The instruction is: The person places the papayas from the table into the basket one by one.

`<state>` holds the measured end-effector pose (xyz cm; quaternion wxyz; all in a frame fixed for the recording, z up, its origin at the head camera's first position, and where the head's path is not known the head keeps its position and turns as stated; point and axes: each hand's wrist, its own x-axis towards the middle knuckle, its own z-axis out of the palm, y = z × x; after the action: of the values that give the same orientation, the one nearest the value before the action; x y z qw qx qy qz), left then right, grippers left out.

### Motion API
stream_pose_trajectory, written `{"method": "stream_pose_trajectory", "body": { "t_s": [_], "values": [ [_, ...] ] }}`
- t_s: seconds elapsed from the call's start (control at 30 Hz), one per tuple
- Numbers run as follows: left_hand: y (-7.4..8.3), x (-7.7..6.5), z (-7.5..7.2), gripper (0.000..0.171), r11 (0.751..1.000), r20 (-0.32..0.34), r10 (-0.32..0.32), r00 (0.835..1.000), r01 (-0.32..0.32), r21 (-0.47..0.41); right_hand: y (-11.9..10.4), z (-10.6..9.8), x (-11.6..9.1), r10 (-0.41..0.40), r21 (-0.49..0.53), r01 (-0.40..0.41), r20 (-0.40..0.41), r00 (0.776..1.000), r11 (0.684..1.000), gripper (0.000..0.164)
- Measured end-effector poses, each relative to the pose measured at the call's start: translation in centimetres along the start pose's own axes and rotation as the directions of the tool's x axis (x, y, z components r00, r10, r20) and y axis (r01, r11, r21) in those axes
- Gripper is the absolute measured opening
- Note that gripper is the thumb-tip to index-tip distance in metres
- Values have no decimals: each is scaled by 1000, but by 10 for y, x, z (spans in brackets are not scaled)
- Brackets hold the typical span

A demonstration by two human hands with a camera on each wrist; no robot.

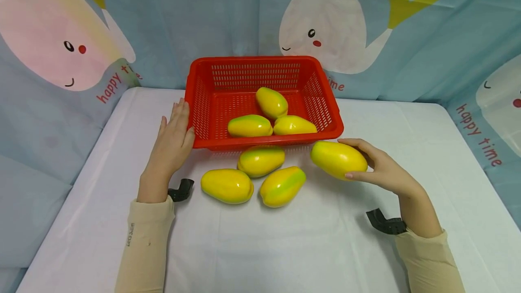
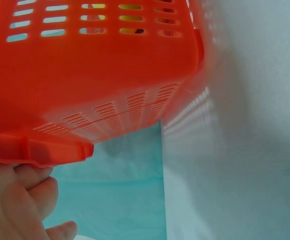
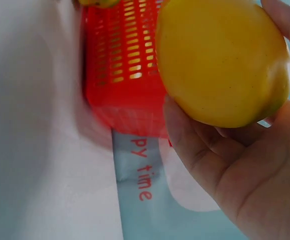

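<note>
Fingers (image 1: 177,114) straight, our left hand (image 1: 168,146) rests against the side of the basket (image 1: 268,139), touching rather than gripping it. Inside the basket, right of that hand, lie three fruits (image 1: 249,126); also to its right, level with the wrist, three more (image 1: 261,162) sit on the cloth (image 1: 260,248). Farther right, we hold one fruit (image 1: 335,159) in the right hand (image 1: 384,168), thumb on its near side, fingers on its far side. It sticks out left of the palm, near the basket's front right corner, seemingly off the cloth.

We judge it light, stiff and hard to bruise, perhaps hollow plastic, but its glossy skin may slip. Our hold sits towards one end; across the thick middle, we would likely get a steadier grip, since rounded ends can slide out.
</note>
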<state>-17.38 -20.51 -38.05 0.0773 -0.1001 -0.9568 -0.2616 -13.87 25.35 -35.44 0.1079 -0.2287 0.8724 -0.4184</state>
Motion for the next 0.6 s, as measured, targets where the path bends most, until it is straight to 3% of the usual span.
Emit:
{"method": "stream_pose_trajectory", "body": {
  "t_s": [0.6],
  "values": [
    [-1, -2, 0, 60, 1000, -1, -3, 1000, 3, 0, -31, -5, 25, -142, -19, 142, 13, 990, 990, 68]
  ]
}}
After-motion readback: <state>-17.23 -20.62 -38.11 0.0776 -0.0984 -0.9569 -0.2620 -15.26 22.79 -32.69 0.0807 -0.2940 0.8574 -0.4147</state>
